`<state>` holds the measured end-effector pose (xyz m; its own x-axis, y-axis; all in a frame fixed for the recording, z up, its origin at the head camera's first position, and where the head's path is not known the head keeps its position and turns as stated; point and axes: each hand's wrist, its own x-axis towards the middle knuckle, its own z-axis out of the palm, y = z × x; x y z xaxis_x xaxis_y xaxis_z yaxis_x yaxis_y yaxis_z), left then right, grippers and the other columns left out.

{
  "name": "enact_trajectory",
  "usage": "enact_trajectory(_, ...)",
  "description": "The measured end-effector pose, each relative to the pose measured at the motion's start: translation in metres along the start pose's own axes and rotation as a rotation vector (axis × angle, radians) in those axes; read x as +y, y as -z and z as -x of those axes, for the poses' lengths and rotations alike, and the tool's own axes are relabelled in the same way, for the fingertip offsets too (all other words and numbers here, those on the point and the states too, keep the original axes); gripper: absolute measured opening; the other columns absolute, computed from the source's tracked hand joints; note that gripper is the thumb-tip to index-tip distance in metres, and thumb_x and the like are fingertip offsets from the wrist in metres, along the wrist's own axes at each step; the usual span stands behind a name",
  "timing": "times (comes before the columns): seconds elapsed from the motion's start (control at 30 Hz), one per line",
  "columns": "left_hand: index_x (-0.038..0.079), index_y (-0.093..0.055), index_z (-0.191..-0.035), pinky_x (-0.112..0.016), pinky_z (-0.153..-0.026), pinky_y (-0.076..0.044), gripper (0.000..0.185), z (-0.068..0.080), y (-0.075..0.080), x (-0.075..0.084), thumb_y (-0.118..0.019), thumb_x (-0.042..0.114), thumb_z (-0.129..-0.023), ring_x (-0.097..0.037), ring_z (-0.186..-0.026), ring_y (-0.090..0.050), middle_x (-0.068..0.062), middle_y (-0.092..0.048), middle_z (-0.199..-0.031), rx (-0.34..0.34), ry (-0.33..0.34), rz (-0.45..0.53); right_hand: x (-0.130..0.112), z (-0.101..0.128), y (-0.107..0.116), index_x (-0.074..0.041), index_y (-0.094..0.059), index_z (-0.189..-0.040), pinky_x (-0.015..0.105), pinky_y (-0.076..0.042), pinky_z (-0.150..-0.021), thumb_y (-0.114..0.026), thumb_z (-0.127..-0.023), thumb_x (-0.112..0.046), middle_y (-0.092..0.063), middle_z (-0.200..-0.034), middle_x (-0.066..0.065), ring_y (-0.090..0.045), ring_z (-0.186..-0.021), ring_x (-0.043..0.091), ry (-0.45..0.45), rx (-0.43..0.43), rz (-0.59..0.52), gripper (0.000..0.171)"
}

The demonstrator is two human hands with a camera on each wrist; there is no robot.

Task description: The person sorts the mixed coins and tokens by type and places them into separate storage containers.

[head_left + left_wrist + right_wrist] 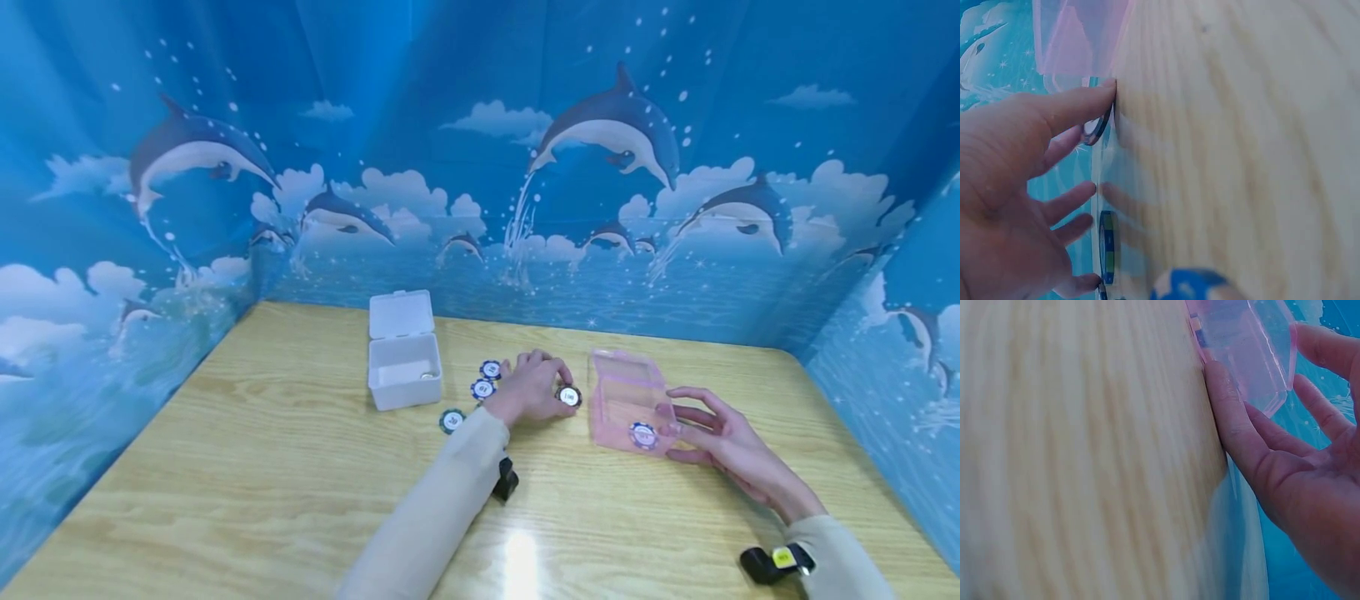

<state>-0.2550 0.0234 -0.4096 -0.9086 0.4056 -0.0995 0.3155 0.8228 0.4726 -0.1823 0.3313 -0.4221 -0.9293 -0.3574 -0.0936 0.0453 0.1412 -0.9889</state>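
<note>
Between thumb and forefinger, my left hand point(534, 385) pinches a black poker chip point(568, 396) with a white centre, just left of the pink box. In the left wrist view this chip point(1095, 130) stands tilted on edge, the other fingers spread. The see-through pink box point(611, 429) has its lid tipped back at the far side. A blue-and-white poker chip point(643, 435) shows at its near right part. My right hand point(731, 446) touches the box's right side, thumb low at the near corner; the right wrist view shows fairly straight fingers point(1319, 406) along it.
Two blue chips point(483, 389) and a green chip point(452, 421) lie left of my left hand, another partly hidden by the wrist. Further left stands a white box point(405, 396), lid raised, a small round piece inside. A dolphin-print curtain point(480, 167) borders the wooden table point(262, 467).
</note>
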Motion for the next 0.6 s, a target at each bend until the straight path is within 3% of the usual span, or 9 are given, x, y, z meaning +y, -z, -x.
enact_trajectory(0.17,0.03,-0.061,-0.112,-0.051,-0.105,-0.032,0.038,0.0,0.0,0.002,-0.084,0.039,-0.084,-0.017,-0.108,-0.054,0.006,-0.063,-0.114,0.011,-0.031,0.006,0.0,0.0,-0.001,-0.012,-0.038,-0.15,0.04,-0.063,-0.089,-0.057,-0.103,-0.005,-0.056,-0.132,-0.007,-0.067,-0.115,0.007,-0.002,0.005,0.009,0.051)
enact_trajectory(0.27,0.028,-0.059,-0.115,-0.057,-0.109,-0.028,0.039,0.001,0.0,0.0,-0.083,0.036,-0.086,-0.01,-0.09,-0.059,0.011,-0.064,-0.091,-0.008,-0.046,0.048,0.0,0.0,-0.002,-0.011,-0.037,-0.151,0.04,-0.063,-0.09,-0.059,-0.103,-0.006,-0.054,-0.133,-0.004,-0.066,-0.116,0.005,-0.014,0.021,0.024,0.053)
enact_trajectory(0.47,0.027,-0.061,-0.126,-0.068,-0.12,-0.015,0.046,0.001,0.002,-0.007,-0.083,0.031,-0.086,-0.009,-0.093,-0.061,0.012,-0.064,-0.09,-0.06,-0.066,0.107,0.0,-0.001,-0.003,-0.014,-0.038,-0.15,0.041,-0.063,-0.09,-0.06,-0.102,-0.007,-0.054,-0.133,-0.003,-0.064,-0.117,0.004,-0.035,0.037,0.027,0.053)
enact_trajectory(0.6,0.026,-0.063,-0.133,-0.069,-0.12,-0.015,0.053,0.002,0.006,-0.01,-0.083,0.026,-0.084,-0.01,-0.096,-0.061,0.011,-0.065,-0.093,-0.092,-0.081,0.122,0.0,0.0,-0.003,-0.013,-0.039,-0.149,0.041,-0.063,-0.09,-0.06,-0.102,-0.006,-0.057,-0.132,-0.005,-0.065,-0.117,0.005,-0.021,0.034,0.013,0.053)
